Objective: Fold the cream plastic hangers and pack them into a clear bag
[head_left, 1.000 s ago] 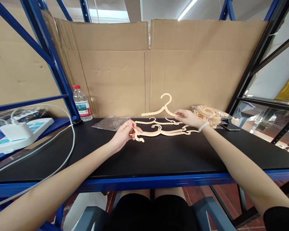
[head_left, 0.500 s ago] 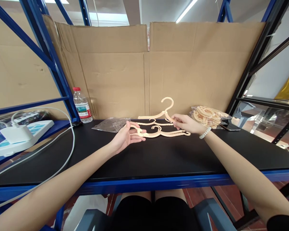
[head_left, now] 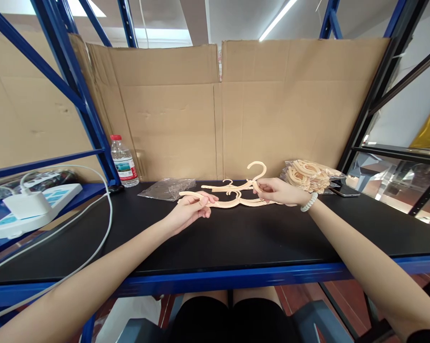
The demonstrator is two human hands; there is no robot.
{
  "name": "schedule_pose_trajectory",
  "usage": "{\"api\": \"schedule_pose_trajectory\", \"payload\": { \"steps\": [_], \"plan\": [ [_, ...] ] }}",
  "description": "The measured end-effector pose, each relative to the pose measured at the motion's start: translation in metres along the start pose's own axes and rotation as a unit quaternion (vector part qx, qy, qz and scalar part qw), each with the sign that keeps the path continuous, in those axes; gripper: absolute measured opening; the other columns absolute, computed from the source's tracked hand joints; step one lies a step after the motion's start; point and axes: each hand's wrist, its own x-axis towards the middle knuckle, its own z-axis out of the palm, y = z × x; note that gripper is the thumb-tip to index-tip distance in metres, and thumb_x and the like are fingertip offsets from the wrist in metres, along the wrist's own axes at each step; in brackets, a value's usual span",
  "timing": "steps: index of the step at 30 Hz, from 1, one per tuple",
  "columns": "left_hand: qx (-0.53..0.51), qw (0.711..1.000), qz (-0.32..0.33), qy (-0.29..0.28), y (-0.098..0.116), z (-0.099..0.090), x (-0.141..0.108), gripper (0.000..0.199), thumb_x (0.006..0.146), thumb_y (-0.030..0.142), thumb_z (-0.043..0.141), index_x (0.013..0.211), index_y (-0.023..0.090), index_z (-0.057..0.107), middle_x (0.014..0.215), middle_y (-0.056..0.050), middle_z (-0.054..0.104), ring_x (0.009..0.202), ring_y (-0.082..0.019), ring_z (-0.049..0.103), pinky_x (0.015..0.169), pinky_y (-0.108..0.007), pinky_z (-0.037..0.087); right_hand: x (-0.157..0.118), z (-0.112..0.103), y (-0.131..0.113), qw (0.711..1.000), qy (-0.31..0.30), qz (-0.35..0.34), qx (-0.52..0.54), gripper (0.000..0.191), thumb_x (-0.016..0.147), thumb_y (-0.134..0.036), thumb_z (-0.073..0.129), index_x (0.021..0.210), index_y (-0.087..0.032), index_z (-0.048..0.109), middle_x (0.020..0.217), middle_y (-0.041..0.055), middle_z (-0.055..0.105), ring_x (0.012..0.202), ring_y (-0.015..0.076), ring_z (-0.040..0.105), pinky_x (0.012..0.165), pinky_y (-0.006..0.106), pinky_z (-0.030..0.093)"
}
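Cream-coloured clothes hangers lie between my hands over the black tabletop. My left hand (head_left: pixel 189 212) is closed, thumb on top, around a cream hanger (head_left: pixel 187 194) whose tip sticks out past the fingers to the left. My right hand (head_left: pixel 281 190) pinches another hanger (head_left: pixel 259 166), its hook pointing up and its arm stretching left. Just in front, a hanger (head_left: pixel 226 204) reaches from beside my left fingers to below my right hand. Behind it the small hook (head_left: pixel 228 181) of a further hanger shows. Where the hangers overlap, I cannot tell which arm belongs to which.
A clear bag of cream hangers (head_left: pixel 306 172) lies right, beside a phone (head_left: pixel 346 191). An empty-looking plastic bag (head_left: pixel 167 189) and a water bottle (head_left: pixel 124 164) stand left. A white cable (head_left: pixel 109 209) runs from a power strip (head_left: pixel 65 197). Cardboard (head_left: pixel 165 124) backs the table.
My right hand has lowered its hanger and shifted it slightly right. My left hand has turned over its hanger, and the tip now points left. The view has tilted up a little.
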Motion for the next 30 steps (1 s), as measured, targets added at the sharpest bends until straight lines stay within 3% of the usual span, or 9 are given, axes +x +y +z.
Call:
{"api": "schedule_pose_trajectory", "payload": {
  "steps": [2, 5, 12, 16, 19, 26, 30],
  "plan": [
    [-0.017, 1.000, -0.013, 0.000, 0.000, 0.001, 0.001, 0.028, 0.081, 0.041, 0.069, 0.082, 0.014, 0.059, 0.106, -0.011, 0.065, 0.066, -0.012, 0.061, 0.067, -0.029, 0.048, 0.000, 0.002, 0.000, 1.000, -0.008, 0.009, 0.023, 0.014, 0.080, -0.031, 0.054, 0.088, -0.020, 0.052, 0.066, -0.0035, 0.050, 0.056, 0.0115, 0.048, 0.051, 0.024, 0.040],
    [-0.011, 1.000, -0.012, 0.020, -0.002, 0.000, 0.001, 0.026, 0.082, 0.038, 0.069, 0.085, 0.015, 0.056, 0.099, -0.010, 0.069, 0.075, -0.015, 0.066, 0.077, -0.032, 0.052, 0.001, 0.002, 0.001, 1.000, 0.001, 0.003, 0.021, 0.015, 0.081, -0.029, 0.053, 0.092, -0.020, 0.052, 0.065, -0.0042, 0.048, 0.054, 0.0104, 0.046, 0.048, 0.022, 0.037],
    [0.015, 0.999, -0.029, 0.040, -0.004, -0.004, 0.001, 0.029, 0.068, 0.025, 0.082, 0.088, 0.013, 0.065, 0.103, -0.010, 0.069, 0.096, -0.019, 0.066, 0.096, -0.033, 0.048, 0.000, 0.003, 0.001, 0.999, 0.017, -0.025, -0.024, 0.025, 0.092, -0.041, 0.042, 0.085, -0.018, 0.047, 0.058, -0.0045, 0.048, 0.049, 0.0086, 0.042, 0.048, 0.022, 0.036],
    [0.011, 0.997, -0.029, 0.071, -0.004, -0.004, 0.002, 0.032, 0.066, 0.028, 0.083, 0.089, 0.014, 0.067, 0.084, -0.006, 0.070, 0.090, -0.018, 0.067, 0.093, -0.033, 0.049, 0.000, 0.006, -0.005, 0.999, 0.014, -0.034, -0.015, 0.029, 0.093, -0.045, 0.043, 0.080, -0.019, 0.043, 0.053, -0.0064, 0.046, 0.044, 0.0075, 0.041, 0.047, 0.022, 0.035],
    [0.010, 0.996, -0.031, 0.083, -0.003, -0.004, 0.002, 0.032, 0.065, 0.030, 0.084, 0.087, 0.015, 0.067, 0.080, -0.003, 0.068, 0.081, -0.016, 0.067, 0.086, -0.031, 0.050, 0.001, 0.007, -0.007, 0.999, 0.006, -0.043, 0.009, 0.030, 0.093, -0.046, 0.045, 0.080, -0.019, 0.044, 0.055, -0.0058, 0.049, 0.043, 0.0068, 0.043, 0.046, 0.021, 0.036],
    [-0.017, 0.998, -0.021, 0.058, 0.000, -0.004, 0.002, 0.020, 0.068, 0.025, 0.081, 0.076, 0.014, 0.066, 0.070, 0.001, 0.056, 0.069, -0.008, 0.054, 0.067, -0.019, 0.047, 0.002, 0.006, -0.001, 0.993, -0.012, -0.068, 0.094, 0.030, 0.092, -0.044, 0.048, 0.088, -0.016, 0.055, 0.068, -0.0024, 0.055, 0.053, 0.0081, 0.056, 0.054, 0.024, 0.049],
    [-0.059, 0.995, -0.056, 0.058, 0.001, -0.005, 0.002, 0.019, 0.069, 0.023, 0.080, 0.074, 0.015, 0.064, 0.090, -0.003, 0.062, 0.085, -0.013, 0.060, 0.079, -0.026, 0.050, 0.002, 0.007, -0.003, 0.991, 0.000, -0.079, 0.106, 0.030, 0.091, -0.044, 0.051, 0.093, -0.014, 0.059, 0.067, -0.0017, 0.056, 0.054, 0.0087, 0.058, 0.054, 0.024, 0.051]
  ]
}}
